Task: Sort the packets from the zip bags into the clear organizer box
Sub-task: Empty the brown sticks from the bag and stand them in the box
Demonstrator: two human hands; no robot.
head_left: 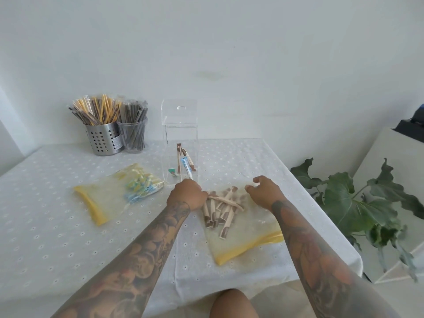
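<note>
A clear organizer box (179, 134) stands at the table's middle back with its lid up; a few brown and blue stick packets (185, 162) lean inside. To its left lies a yellow-edged zip bag (101, 198) holding blue and yellow packets (140, 188). In front of the box a second zip bag (247, 239) holds several brown packets (218, 214). My left hand (187, 193) pinches one beige-brown packet (226, 201) lying across that pile. My right hand (263, 191) rests on the bag's far edge with its fingers curled and apart.
A perforated steel cup (103, 138) and a clear cup (133, 136) full of wrapped straws stand at the back left. The table's right edge (321, 203) drops off beside a green leafy plant (358, 203) and a white cabinet (394, 171).
</note>
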